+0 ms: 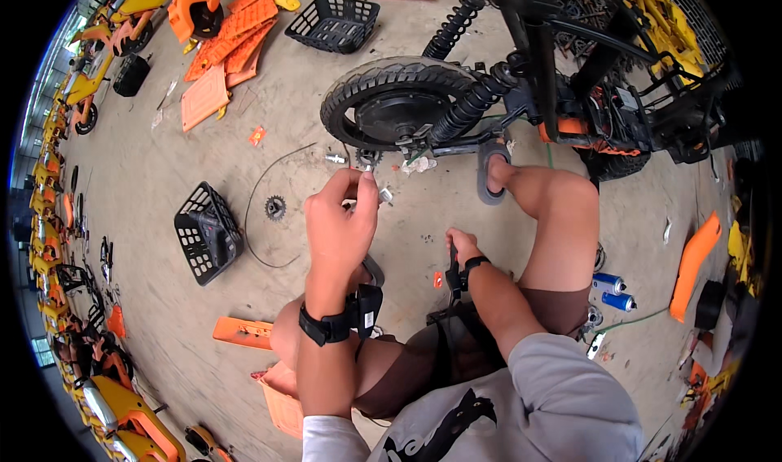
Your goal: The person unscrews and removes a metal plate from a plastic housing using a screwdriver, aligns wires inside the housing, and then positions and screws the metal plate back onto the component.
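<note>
So the small metal bit (368, 169) is up at the fingertips of the left hand (340, 230), held above the floor (350, 409) just in front of the wheel (399, 118). Those fingers are pinched narrow on it, though it's too small to tell exactly what it is. The right hand (463, 245) is lower, out past the lap, fingers curled in; there's a dark shape next to it, but honestly I can't tell if they're gripping anything. Around the left hand there's a silver piece (386, 196) just beside it, and a gear (275, 209) lying inside the bend of a thin cable (247, 208). Left of the cable is a black basket (190, 249) with a dark tool (217, 232) in it. The wheel belongs to a stripped black frame (562, 63). Farther out, two blue cans (618, 302) lie right of the knee, and orange panels (236, 43) are piled up top left.
</note>
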`<control>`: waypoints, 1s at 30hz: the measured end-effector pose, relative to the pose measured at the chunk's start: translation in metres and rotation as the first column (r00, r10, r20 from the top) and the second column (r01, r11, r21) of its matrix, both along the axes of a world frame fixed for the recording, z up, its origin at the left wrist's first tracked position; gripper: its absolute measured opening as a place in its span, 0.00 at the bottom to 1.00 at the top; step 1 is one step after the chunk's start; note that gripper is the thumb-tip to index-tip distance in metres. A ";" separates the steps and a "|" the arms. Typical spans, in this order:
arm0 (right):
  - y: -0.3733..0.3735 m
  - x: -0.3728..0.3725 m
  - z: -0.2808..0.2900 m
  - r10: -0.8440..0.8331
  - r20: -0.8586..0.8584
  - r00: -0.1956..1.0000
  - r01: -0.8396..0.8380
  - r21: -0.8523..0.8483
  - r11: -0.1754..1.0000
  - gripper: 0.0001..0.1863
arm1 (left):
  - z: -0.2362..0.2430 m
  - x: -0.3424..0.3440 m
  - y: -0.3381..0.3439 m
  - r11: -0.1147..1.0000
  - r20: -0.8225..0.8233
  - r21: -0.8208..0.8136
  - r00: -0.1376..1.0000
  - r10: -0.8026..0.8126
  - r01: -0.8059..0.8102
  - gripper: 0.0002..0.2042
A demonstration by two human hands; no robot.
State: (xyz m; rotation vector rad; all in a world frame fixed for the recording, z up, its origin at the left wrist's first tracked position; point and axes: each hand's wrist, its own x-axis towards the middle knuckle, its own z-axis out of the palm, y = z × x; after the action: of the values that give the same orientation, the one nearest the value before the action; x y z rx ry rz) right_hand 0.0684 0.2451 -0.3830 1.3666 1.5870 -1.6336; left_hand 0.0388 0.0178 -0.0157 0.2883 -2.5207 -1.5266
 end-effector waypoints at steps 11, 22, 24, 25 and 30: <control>-0.013 0.014 -0.016 0.243 -0.007 0.970 -0.242 0.034 0.970 0.10 | 0.003 -0.009 0.005 1.000 -0.011 0.010 1.000 0.004 -0.004 0.10; -0.047 -0.098 0.168 0.177 -0.493 0.852 -0.350 -0.284 0.893 0.09 | 0.005 -0.019 -0.034 0.470 0.020 0.876 0.980 0.197 -0.112 0.10; -0.050 -0.109 0.252 0.158 -0.604 0.781 -0.458 -0.382 0.803 0.10 | 0.005 -0.018 -0.044 0.301 0.051 0.947 0.975 0.218 -0.117 0.12; -0.047 -0.109 0.279 0.150 -0.616 0.773 -0.490 -0.431 0.758 0.10 | 0.006 -0.017 -0.046 0.230 0.030 0.970 0.977 0.213 -0.080 0.12; -0.015 -0.080 0.347 0.188 -0.689 0.700 -0.627 -0.467 0.623 0.22 | 0.000 -0.017 -0.049 -0.016 0.096 0.995 0.982 0.163 -0.095 0.16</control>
State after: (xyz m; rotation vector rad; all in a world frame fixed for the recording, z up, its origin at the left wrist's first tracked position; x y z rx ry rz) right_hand -0.0112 0.2302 -0.0361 0.0413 1.2140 -2.0968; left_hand 0.0215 -0.0313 -0.0160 0.5961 -0.6655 -2.8815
